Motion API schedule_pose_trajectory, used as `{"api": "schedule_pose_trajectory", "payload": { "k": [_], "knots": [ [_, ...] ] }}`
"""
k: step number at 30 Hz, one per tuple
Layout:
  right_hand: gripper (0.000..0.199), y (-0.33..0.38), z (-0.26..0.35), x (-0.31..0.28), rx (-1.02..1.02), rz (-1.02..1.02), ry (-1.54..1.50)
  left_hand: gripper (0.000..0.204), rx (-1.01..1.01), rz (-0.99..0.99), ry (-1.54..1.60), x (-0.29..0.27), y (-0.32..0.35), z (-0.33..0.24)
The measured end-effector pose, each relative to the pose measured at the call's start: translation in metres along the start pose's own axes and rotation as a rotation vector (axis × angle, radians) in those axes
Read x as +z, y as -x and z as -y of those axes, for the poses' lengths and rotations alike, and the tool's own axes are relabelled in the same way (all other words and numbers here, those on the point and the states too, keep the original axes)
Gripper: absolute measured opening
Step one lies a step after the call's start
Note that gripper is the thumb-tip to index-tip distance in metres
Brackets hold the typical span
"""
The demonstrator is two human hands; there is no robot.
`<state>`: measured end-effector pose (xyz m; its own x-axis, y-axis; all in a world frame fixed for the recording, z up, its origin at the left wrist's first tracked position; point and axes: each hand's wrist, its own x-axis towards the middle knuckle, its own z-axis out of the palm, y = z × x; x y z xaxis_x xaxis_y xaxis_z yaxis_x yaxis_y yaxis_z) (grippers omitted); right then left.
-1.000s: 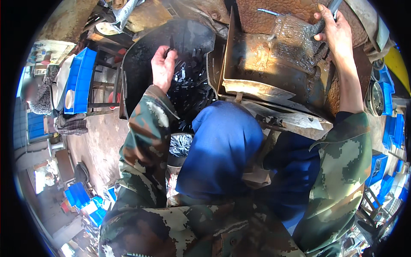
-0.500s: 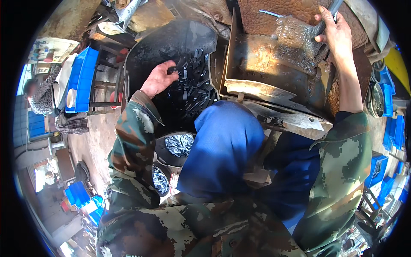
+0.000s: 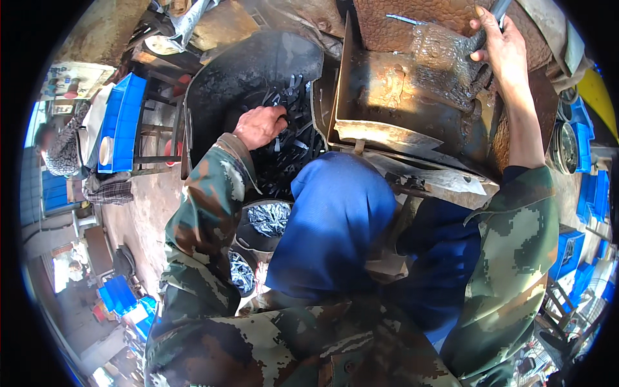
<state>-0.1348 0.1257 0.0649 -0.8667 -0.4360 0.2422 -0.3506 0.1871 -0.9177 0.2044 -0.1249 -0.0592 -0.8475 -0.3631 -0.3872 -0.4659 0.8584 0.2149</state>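
My left hand [image 3: 260,126] reaches into a dark metal tub [image 3: 258,55], just over a heap of loose thin metal strips [image 3: 298,155]. Its fingers are curled together. Something small and black shows at the fingertips, but its kind is not clear. At the upper right my right hand [image 3: 506,51] is wrapped round a grey round bar handle [image 3: 500,9]. Below that hand sits a wet, greasy, mud-coated metal block [image 3: 445,64], inside an open rusty metal housing [image 3: 387,132].
Two buckets of shiny metal strips [image 3: 269,218] stand beside my blue-clad knee [image 3: 342,219]. A blue crate [image 3: 122,122] rests on a rack at the left, with a person [image 3: 64,145] beyond. More blue bins [image 3: 583,138] line the right side. A thin pale-blue rod [image 3: 405,19] lies above the housing.
My left hand has moved right and slightly down, over the strips in the tub. My right hand keeps its hold on the bar handle, nearly unmoved.
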Motion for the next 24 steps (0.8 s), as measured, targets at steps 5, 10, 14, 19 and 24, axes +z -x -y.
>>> {"api": "schedule_pose_trajectory", "payload": {
  "k": [5,10,14,19,24],
  "knots": [
    [0.034,-0.004,-0.006,-0.005,0.010,-0.007,0.048,0.023,0.103,-0.084,0.229,-0.002,0.013,0.031],
    [0.045,-0.011,-0.020,-0.006,-0.037,-0.002,0.073,0.021,-0.275,0.075,1.087,-0.018,0.039,0.030],
    [0.045,-0.011,-0.017,-0.002,-0.046,-0.001,0.068,0.012,-0.224,-0.055,1.494,-0.013,0.061,0.044],
    [0.046,-0.006,-0.011,-0.003,-0.015,-0.009,0.116,0.010,-0.079,-0.220,1.719,-0.020,0.070,0.032],
    [0.045,-0.003,-0.006,-0.003,-0.010,-0.018,0.138,0.013,0.157,-0.215,1.820,-0.047,0.072,-0.005]
  ]
}}
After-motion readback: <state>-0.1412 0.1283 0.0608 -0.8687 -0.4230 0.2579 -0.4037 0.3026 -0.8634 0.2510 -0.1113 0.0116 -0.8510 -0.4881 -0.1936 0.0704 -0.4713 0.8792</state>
